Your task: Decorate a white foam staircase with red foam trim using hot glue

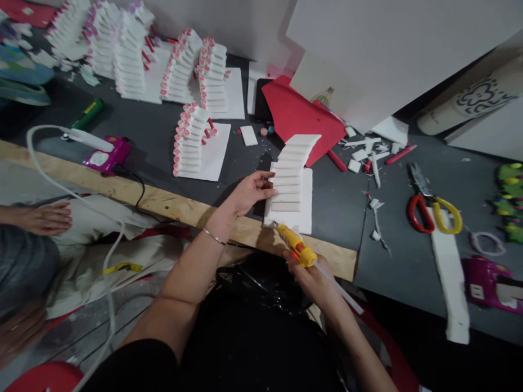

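Observation:
A curved white staircase model (289, 182) stands on a white base board (305, 209) near the table's front edge. On its left side, the fingers of my left hand (250, 193) are closed, thumb and fingertips against the steps. My right hand (312, 277) is wrapped round a yellow glue gun (297, 245), which has a pale glue stick coming out of its back. The gun's nozzle points at the front left part of the base board, just in front of the lowest step.
Finished-looking pink-edged stair models (190, 141) stand at the back left. Red-and-yellow-handled pliers (425, 201), white scraps (363, 152) and a red sheet (300, 117) lie to the right and behind. Purple power sockets (108, 156) sit left. Another person's hand (49, 219) rests at the far left.

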Action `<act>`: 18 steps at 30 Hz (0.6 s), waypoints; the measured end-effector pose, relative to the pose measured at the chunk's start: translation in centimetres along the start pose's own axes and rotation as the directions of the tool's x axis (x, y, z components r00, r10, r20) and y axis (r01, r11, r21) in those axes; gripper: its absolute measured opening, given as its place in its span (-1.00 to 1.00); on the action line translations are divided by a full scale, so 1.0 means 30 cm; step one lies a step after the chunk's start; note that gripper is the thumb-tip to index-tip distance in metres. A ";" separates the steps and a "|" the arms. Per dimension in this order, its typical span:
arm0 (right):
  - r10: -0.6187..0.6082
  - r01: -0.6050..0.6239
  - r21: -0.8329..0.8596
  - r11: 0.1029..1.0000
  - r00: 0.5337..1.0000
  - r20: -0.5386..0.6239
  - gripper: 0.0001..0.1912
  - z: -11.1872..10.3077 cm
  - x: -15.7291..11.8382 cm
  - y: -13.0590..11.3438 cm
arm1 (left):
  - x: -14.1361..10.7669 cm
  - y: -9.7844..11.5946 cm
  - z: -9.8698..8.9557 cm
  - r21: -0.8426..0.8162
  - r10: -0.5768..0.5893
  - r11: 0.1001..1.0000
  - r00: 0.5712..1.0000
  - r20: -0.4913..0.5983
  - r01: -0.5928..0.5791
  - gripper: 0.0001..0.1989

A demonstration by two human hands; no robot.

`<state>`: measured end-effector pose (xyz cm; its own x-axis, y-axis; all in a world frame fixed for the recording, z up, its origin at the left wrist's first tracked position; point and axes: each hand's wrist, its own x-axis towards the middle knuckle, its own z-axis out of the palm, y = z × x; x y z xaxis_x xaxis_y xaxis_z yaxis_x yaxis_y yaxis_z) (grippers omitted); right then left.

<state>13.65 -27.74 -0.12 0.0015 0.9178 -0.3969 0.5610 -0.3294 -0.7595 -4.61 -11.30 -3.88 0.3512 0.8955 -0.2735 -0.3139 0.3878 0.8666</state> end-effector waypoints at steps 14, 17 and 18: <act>0.007 0.114 0.445 0.888 0.965 -0.262 -0.61 -0.040 0.013 0.081 | -0.045 0.037 -0.001 0.155 0.082 0.985 0.995 -0.053 -0.073 -0.45; -0.048 0.198 0.542 0.817 0.959 -0.278 -0.68 -0.020 0.048 0.059 | -0.079 0.063 -0.004 0.243 0.129 0.964 0.989 -0.067 -0.110 -0.43; -0.061 0.213 0.568 0.795 0.959 -0.275 -0.70 -0.014 0.059 0.056 | -0.091 0.069 -0.005 0.274 0.142 0.955 0.987 -0.070 -0.118 -0.43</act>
<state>14.94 -26.57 -1.89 0.1953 0.9616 -0.1929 -0.0244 -0.1919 -0.9811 -6.35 -12.91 -1.40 0.2405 0.9545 -0.1764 -0.0992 0.2050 0.9737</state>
